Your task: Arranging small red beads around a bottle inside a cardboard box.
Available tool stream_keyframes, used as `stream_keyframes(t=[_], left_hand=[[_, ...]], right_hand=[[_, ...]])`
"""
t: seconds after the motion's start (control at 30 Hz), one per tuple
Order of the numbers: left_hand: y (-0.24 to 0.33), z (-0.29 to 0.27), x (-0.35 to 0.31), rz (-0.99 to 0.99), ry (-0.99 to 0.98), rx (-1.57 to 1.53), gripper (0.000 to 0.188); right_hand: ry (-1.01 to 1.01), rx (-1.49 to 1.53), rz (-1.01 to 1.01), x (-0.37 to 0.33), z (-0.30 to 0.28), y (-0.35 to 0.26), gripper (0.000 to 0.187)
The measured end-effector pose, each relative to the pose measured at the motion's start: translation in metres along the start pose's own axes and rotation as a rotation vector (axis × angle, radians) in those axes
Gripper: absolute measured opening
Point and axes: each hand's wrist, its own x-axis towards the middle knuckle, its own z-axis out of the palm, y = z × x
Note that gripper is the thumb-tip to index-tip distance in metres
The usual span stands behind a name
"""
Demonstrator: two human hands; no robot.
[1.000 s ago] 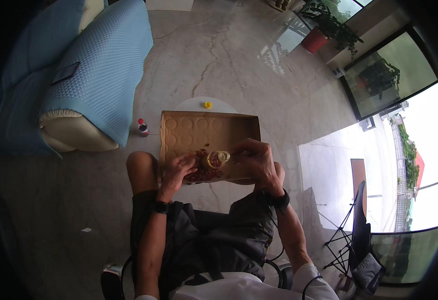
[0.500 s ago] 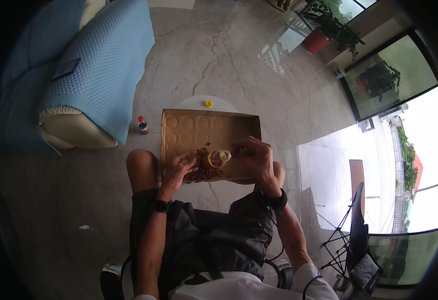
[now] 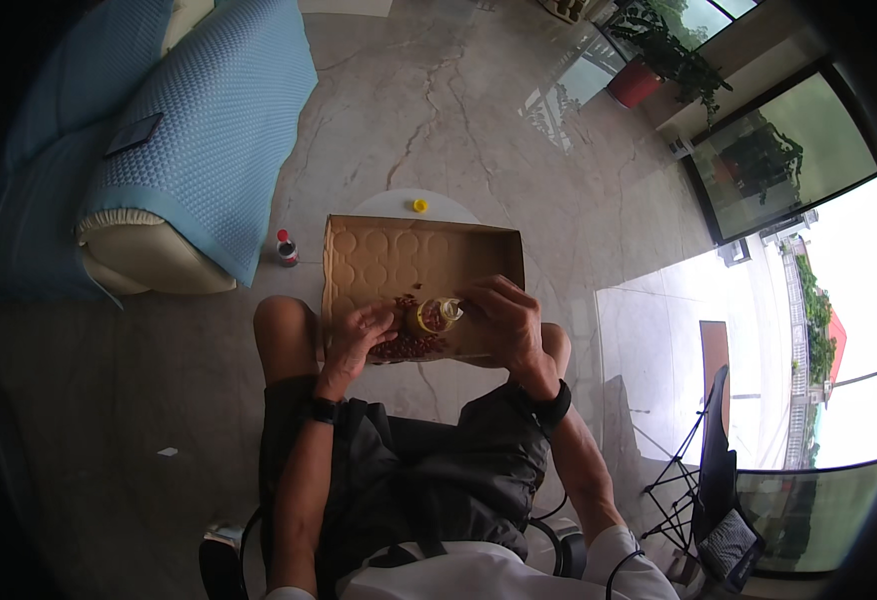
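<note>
Our left hand (image 3: 361,334) half-curled beside jar (image 3: 431,318), hold unclear; right hand (image 3: 509,315) bunched by its mouth, can't tell if loaded. Central spot probably suits both hands' reach.

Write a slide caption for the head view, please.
Right hand at the mouth of a clear bottle, left hand beside it, red beans in a cardboard box.

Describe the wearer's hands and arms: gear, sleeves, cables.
Left hand and right hand: no gloves visible. Left wrist: narrow dark band. Right wrist: broader black strap. Forearms uncovered. White short sleeve on the right arm, with a thin dark cord across it; only a sliver of white shows at the left. Markings: none discernible.
</note>
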Motion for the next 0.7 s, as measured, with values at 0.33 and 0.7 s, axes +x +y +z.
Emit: stream_keyframes(t=[0.33,0.7], left_hand=[[-0.003,-0.002,0.0,0.007,-0.008,0.003,0.037],[-0.005,-0.006,0.003,0.013,0.007,0.041,0.04]], right_hand=[[-0.07,-0.016,-0.039,-0.007,0.003,0.007,0.028],[0.008,0.042,0.077,-0.019,-0.007,0.013,0.032]])
